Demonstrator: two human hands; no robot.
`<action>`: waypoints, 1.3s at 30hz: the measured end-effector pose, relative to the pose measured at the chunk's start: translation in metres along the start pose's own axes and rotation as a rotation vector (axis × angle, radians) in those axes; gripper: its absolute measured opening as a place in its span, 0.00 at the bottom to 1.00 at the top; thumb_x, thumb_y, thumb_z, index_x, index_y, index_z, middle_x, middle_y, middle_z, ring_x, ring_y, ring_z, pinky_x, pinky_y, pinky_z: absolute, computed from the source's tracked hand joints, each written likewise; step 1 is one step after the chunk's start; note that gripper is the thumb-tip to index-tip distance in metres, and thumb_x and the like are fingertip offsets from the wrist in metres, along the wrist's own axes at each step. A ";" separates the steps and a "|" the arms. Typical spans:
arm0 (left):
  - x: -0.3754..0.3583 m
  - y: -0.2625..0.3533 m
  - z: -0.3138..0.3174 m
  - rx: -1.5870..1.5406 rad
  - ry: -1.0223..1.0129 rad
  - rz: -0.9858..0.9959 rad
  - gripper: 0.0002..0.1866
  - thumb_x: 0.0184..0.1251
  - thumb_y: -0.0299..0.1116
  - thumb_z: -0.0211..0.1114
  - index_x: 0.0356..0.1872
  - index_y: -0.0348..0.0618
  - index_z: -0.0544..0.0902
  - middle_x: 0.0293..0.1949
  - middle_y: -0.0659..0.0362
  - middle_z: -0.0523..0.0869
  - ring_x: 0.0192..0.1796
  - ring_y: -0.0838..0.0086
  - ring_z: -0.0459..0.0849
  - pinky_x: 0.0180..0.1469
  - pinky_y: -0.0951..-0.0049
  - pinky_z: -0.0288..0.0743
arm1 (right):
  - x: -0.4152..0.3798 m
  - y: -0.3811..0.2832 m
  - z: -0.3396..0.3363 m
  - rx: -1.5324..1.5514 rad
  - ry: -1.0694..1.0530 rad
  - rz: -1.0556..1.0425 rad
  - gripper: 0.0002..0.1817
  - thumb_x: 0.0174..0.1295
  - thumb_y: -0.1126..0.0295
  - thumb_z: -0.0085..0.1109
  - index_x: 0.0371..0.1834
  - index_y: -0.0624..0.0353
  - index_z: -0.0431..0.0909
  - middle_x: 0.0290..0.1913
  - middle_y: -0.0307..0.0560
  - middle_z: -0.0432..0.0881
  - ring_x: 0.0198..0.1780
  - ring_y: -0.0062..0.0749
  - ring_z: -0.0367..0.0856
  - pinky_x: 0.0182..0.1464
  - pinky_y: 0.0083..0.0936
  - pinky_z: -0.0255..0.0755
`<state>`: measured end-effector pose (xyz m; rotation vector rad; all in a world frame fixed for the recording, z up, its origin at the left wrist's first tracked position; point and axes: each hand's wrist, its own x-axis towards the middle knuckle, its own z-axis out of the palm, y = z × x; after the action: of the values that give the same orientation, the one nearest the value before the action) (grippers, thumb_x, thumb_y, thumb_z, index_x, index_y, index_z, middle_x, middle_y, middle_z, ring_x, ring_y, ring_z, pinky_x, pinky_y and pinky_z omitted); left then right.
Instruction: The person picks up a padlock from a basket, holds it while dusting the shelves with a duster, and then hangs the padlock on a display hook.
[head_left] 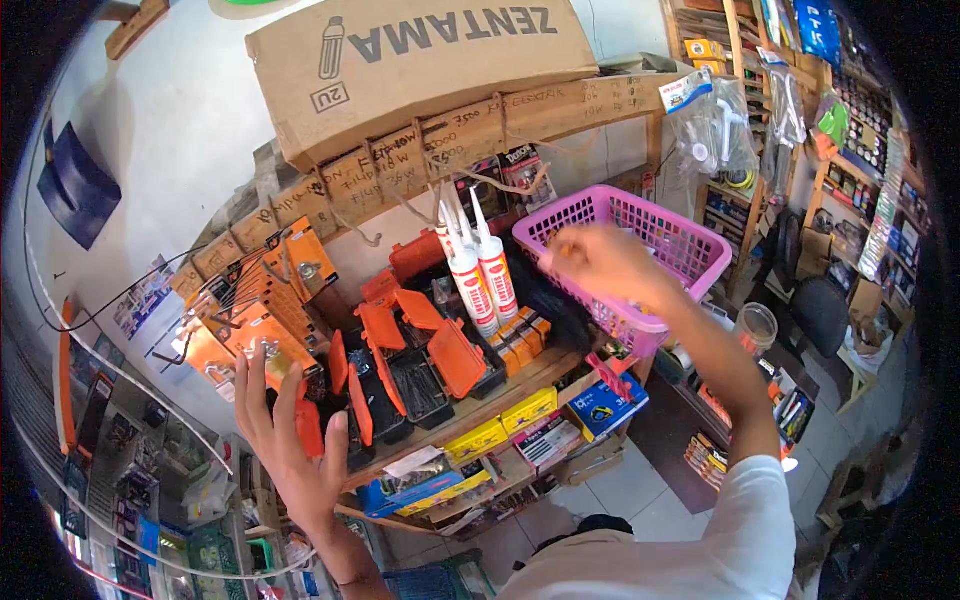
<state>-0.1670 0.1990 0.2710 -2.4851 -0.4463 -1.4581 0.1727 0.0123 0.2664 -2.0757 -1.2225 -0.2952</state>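
My left hand is raised with its fingers spread, at the left end of a wooden shelf. Its fingertips overlap an orange hardware package, one of several standing in a row. Beside that hand lie small black cases with orange lids, some tipped up. My right hand, smeared by motion, is over the left side of a pink plastic basket. Two white sealant tubes with pointed nozzles stand upright between my hands. Small orange-and-black boxes sit at their foot.
A large cardboard box rests above a wooden board with handwriting. Below the shelf are yellow boxes and a blue box. Packaged goods hang at the right, near a clear jar. A white cable curves along the left.
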 end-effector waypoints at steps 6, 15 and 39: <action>-0.012 0.029 0.008 -0.281 -0.078 0.091 0.30 0.65 0.52 0.61 0.60 0.39 0.76 0.66 0.44 0.70 0.68 0.48 0.68 0.67 0.49 0.61 | 0.070 0.145 0.032 -0.366 -0.305 0.317 0.23 0.57 0.49 0.61 0.33 0.61 0.83 0.32 0.57 0.86 0.37 0.49 0.86 0.40 0.44 0.77; -0.070 0.066 0.082 -1.112 -0.547 -0.065 0.19 0.64 0.39 0.66 0.52 0.40 0.82 0.53 0.51 0.83 0.58 0.59 0.80 0.60 0.62 0.71 | 0.058 0.141 0.025 -0.256 0.088 -0.008 0.09 0.53 0.66 0.61 0.35 0.57 0.84 0.29 0.51 0.84 0.33 0.44 0.85 0.36 0.38 0.76; -0.160 0.117 0.193 -2.292 -0.978 -1.387 0.45 0.69 0.72 0.26 0.57 0.40 0.73 0.41 0.48 0.83 0.44 0.56 0.84 0.38 0.60 0.78 | -0.149 0.128 0.109 -0.155 -0.486 0.290 0.37 0.68 0.39 0.47 0.64 0.62 0.67 0.53 0.63 0.80 0.52 0.53 0.82 0.51 0.42 0.77</action>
<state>-0.0414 0.1335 0.0331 0.6256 0.1481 -0.0825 0.1852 -0.0552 0.0523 -2.5149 -1.1669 0.2735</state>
